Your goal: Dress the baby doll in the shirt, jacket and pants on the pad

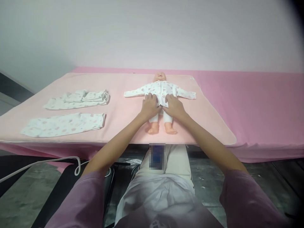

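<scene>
A baby doll (160, 76) lies on its back on the pale pink sheet (123, 123), head toward the wall and bare feet toward me. It wears a white patterned jacket (163, 87) with both sleeves spread out, and white trousers (167, 117). My left hand (150, 106) is on the jacket's lower front at the left, its fingers closed on the hem. My right hand (174, 106) pinches the hem on the other side, near the front opening. The two hands almost meet at the doll's waist.
Folded patterned clothes (78, 99) and a second folded garment (64, 124) lie on the sheet at the left. A bright pink cover (261, 107) extends to the right. Below the table's left edge hangs a white cable (42, 162).
</scene>
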### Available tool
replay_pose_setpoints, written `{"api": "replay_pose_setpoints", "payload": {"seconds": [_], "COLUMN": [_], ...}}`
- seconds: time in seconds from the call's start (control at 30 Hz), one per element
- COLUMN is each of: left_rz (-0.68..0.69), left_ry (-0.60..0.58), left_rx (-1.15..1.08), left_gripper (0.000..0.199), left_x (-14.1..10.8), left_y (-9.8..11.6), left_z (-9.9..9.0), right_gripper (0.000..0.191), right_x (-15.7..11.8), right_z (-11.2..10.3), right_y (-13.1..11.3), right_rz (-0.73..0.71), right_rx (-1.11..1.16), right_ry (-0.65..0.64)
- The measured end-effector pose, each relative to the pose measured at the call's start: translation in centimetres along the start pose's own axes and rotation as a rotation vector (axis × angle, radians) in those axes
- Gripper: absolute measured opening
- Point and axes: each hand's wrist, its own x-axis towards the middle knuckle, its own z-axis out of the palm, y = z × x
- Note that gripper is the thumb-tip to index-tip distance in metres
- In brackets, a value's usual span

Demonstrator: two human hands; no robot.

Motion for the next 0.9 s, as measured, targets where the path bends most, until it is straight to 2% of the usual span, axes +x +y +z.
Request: {"api": "replay_pose_setpoints", "payload": {"seconds": [0.07,0.13,0.23,0.3,0.37,0.43,0.53,0.67,0.77,0.9], "left_rz": [-0.01,-0.097,-0.333,-0.444,-0.489,-0.46,-0.3,-0.072,-0.029,-0.014], "left_ry": [0.014,0.033,0.049,-0.04,-0.107,-0.041,0.127,0.178,0.112,0.168], "left_rx": [-0.02,-0.094,-0.148,-0.061,0.04,0.097,0.062,-0.097,-0.131,-0.103], "left_gripper": [0.009,0.018,0.027,0.027,0.023,0.026,0.041,0.053,0.058,0.064], "left_x": [0.9,1.5,1.6,1.1,0.5,0.5,2.7,8.2,10.4,10.0], "left_y": [-0.7,-2.8,-8.6,-12.9,-16.2,-17.6,-16.5,-13.2,-12.0,-12.4], "left_z": [-0.3,-1.3,-3.5,-4.8,-5.3,-5.0,-3.0,1.0,3.8,6.6], "right_gripper": [0.016,0.028,0.034,0.034,0.028,0.031,0.048,0.061,0.067,0.073], "right_x": [0.6,0.8,-0.5,-2.3,-4.1,-4.8,-2.8,3.6,6.9,7.2], "right_z": [-0.9,-2.3,-4.8,-5.8,-5.9,-5.0,-2.6,0.9,3.2,5.6], "right_y": [0.9,3.1,8.8,13.2,16.6,18.4,17.9,14.9,13.7,14.4], "right_rz": [0.01,0.058,0.228,0.36,0.416,0.379,0.195,-0.044,-0.08,-0.04], "right_rx": [-0.002,0.009,-0.019,-0.048,-0.036,-0.041,-0.027,0.028,0.011,-0.062], "right_ry": [0.007,0.071,0.17,0.126,0.025,0.087,0.254,0.232,0.167,0.152]}}
